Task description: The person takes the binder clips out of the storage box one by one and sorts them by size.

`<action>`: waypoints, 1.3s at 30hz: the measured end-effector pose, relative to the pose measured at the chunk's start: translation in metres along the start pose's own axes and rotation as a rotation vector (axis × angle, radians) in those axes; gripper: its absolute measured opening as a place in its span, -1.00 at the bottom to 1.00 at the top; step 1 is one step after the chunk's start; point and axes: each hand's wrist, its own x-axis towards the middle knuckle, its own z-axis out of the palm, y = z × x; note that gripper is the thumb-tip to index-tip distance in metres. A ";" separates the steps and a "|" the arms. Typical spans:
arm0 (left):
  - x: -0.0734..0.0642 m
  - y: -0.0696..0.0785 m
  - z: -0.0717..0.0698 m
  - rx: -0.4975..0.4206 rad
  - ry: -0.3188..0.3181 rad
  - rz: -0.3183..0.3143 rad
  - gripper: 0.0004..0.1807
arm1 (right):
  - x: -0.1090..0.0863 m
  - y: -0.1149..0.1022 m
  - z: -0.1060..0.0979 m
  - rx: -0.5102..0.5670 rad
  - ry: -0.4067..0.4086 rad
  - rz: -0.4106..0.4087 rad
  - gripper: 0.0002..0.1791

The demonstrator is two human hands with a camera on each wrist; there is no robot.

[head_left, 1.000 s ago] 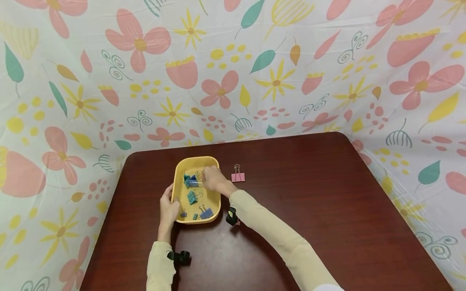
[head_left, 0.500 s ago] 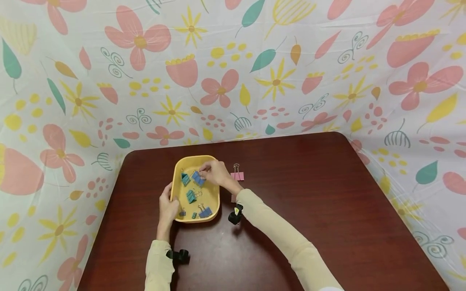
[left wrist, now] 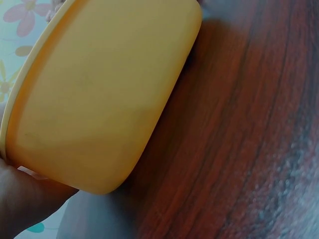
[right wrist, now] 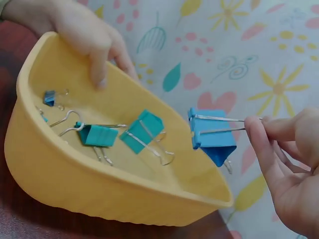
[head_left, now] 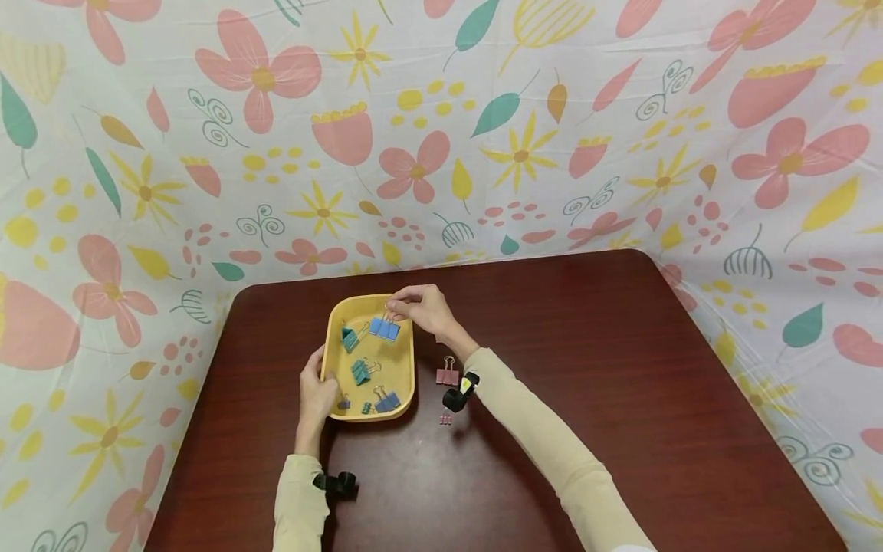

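Pinching a large blue metal binder clip (head_left: 384, 330) by its thin silver wire handles between thumb and fingertips of the right grip (head_left: 426, 308), just below and left of it in the head view. Hanging over a yellow, round-cornered plastic tray (head_left: 395, 366), apparently clear of its floor. Holding the tray's left wall in the left grip (head_left: 317, 392), with thumb over the rim. Lying in the tray between the two grips: a teal metal binder clip (head_left: 349, 339) near the right one, another teal metal clip (head_left: 360, 373) further from it, and — farthest from the right grip — a small blue clip (head_left: 343, 402), a tiny teal clip (head_left: 366, 408) and a purple-blue clip (head_left: 388, 402). Resting on the dark red-brown wooden desk (head_left: 566, 330), on the near side of the right grip: a pink metal clip (head_left: 447, 376) and a tiny pink clip (head_left: 445, 419). Might twist or slip out of the pinch, being held only by smooth wire. Could strike the tray's right rim if drawn sideways too low, or hook a teal clip's handles, then skid the tray from a slack left grip. Could brush the pink clips with the black wrist camera (head_left: 456, 399), close beside them in view.
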 end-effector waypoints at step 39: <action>0.004 0.000 -0.001 -0.011 -0.013 -0.016 -0.38 | -0.034 0.016 -0.126 -0.289 0.135 0.125 -0.78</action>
